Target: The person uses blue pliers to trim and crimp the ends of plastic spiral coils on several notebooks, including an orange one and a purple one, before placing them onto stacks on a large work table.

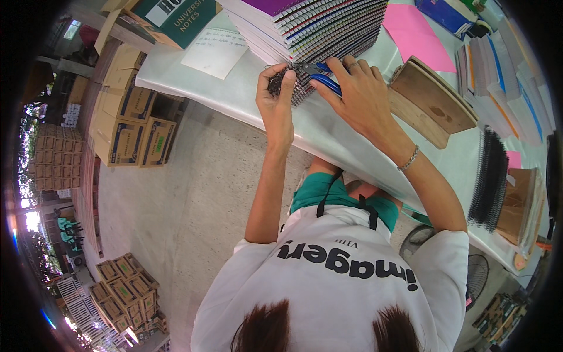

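A tall stack of spiral-bound notebooks (337,26) stands at the table's near edge, its coiled spines facing right and toward me. At the stack's near corner, my left hand (277,105) is closed around dark wire coils (301,92), with the thumb raised along them. Whether those coils are bound into a notebook cannot be made out. My right hand (360,94) grips the blue handles of small cutting pliers (326,82). Their jaws point left and meet the coils beside my left thumb; the exact contact is too small to see.
Right of my hands sits a wooden angled stand (437,105). Beyond it are stacked paper blocks (504,82) and black spiral coils (488,176). Pink sheets (416,35), a handwritten page (215,53) and a green box (170,20) lie farther back. Cartons (132,111) stand at left.
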Demonstrator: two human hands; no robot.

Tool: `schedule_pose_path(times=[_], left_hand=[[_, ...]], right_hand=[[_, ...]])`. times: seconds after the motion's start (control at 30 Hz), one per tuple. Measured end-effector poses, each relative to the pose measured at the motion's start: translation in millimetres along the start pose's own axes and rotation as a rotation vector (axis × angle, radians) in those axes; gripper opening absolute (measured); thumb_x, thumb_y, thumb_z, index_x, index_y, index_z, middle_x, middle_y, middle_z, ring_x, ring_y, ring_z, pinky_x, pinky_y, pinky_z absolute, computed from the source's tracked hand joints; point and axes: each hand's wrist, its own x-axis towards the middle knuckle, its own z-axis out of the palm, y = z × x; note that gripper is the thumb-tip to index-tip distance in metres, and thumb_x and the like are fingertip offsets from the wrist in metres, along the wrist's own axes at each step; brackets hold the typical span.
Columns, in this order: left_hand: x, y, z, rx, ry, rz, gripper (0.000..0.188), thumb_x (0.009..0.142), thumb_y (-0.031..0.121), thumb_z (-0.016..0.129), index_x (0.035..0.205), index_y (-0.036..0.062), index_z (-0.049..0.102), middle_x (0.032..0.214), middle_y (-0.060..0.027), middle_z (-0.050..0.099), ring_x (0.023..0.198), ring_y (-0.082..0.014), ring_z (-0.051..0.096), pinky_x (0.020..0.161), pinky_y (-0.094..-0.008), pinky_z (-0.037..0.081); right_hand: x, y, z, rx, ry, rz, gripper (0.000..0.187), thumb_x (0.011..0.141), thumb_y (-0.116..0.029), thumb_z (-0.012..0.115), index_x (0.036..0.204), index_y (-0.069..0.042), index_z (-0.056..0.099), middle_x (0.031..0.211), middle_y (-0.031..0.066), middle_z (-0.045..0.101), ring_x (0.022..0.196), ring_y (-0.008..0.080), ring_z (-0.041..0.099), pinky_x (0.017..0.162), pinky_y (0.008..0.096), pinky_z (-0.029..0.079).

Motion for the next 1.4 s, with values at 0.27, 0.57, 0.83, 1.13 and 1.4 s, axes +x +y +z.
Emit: schedule_pose_path(times=[0.27,0.57,0.83,1.13,1.4], left_hand=[[1,-2,-1,0.114,0.002,0.001,0.03,0.097,0.02,0.064,0.117,-0.0007,0.057,0.109,-0.0081,0.061,0.1,-0.0125,0.057,0.092,-0.0267,0.046],[-2,0,2,-0.263,0.073,-0.067,0.028,0.101,0.022,0.056,0.119,0.0006,0.052,0.117,-0.01,0.054,0.106,-0.0148,0.054,0.096,-0.0294,0.045],[-5,0,-3,0.036,-0.031,-0.068,0.03,0.096,0.014,0.065,0.12,-0.0006,0.055,0.109,-0.0068,0.06,0.098,-0.0112,0.055,0.09,-0.0253,0.046],[-3,0,-5,0.129,-0.029,-0.034,0.028,0.096,0.014,0.064,0.118,-0.002,0.059,0.109,-0.0065,0.061,0.098,-0.0096,0.055,0.088,-0.0238,0.046],[-4,2,-3,0.162,-0.014,-0.015,0.025,0.096,0.012,0.064,0.116,-0.0016,0.059,0.107,-0.006,0.062,0.095,-0.0093,0.056,0.086,-0.0237,0.047]], right_hand=[[6,3,-1,0.046,-0.148,0.047,0.036,0.092,-0.044,0.061,0.094,-0.008,0.058,0.074,0.0115,0.065,0.065,0.0296,0.066,0.059,0.0397,0.053],[-10,2,-4,0.018,0.006,0.052,0.039,0.09,-0.045,0.063,0.1,-0.007,0.061,0.086,0.0121,0.066,0.076,0.0295,0.064,0.067,0.0413,0.049],[-10,1,7,0.032,-0.005,0.033,0.039,0.089,-0.044,0.065,0.102,-0.007,0.062,0.089,0.0121,0.064,0.084,0.0292,0.06,0.071,0.0421,0.045],[-7,5,13,0.023,-0.046,0.022,0.036,0.091,-0.045,0.062,0.094,-0.009,0.059,0.075,0.0115,0.064,0.065,0.0304,0.064,0.058,0.0399,0.05],[-8,-3,12,0.108,-0.125,0.134,0.037,0.093,-0.046,0.06,0.092,-0.009,0.058,0.069,0.0127,0.065,0.058,0.033,0.066,0.051,0.0422,0.052]])
